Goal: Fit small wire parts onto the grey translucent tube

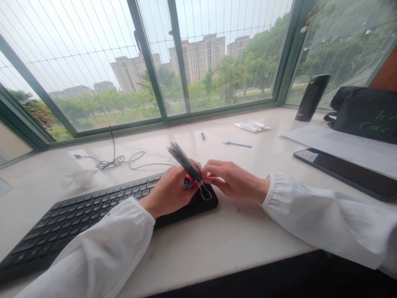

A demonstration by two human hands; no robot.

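dark slim item [185, 161]: tilted, above right end of black keyboard [102, 209]. left hand [174, 185]: closed around item; best held steady. right hand [228, 178]: fingertips close together at near end; whether gripping, cannot tell. wire loop [203, 195]: projecting below; avoid bending.

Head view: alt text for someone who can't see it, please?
Left hand holds a dark, narrow object above a black keyboard; right hand meets its lower end, where a wire loop shows. Behind is a window.
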